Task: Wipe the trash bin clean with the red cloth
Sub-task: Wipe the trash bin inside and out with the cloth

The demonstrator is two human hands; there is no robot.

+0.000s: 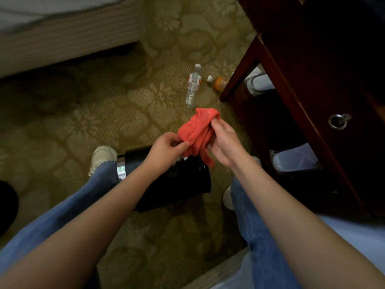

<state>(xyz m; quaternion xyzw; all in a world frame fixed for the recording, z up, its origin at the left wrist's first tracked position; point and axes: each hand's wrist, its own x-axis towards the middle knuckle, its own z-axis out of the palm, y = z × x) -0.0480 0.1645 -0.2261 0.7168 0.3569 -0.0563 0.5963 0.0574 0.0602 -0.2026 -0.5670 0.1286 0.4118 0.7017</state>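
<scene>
Bin (pixel 179 184) lies on its side on the carpet (pixel 125 101) between the person's feet. Just above it, both hands pinch the red cloth (pixel 198 130): left hand (pixel 166 147), right hand (pixel 224 142), 2 bottles (pixel 193 86) beyond.

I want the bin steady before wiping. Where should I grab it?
Probably the shiny rim at the left end of the bin, reached from the left. It lies on its side between the shoes, so the smooth round body may roll; the rim offers fingers an edge.

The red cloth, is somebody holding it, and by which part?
The left hand pinches the red cloth at its lower edge; the right hand grips its bunched right side.
</scene>
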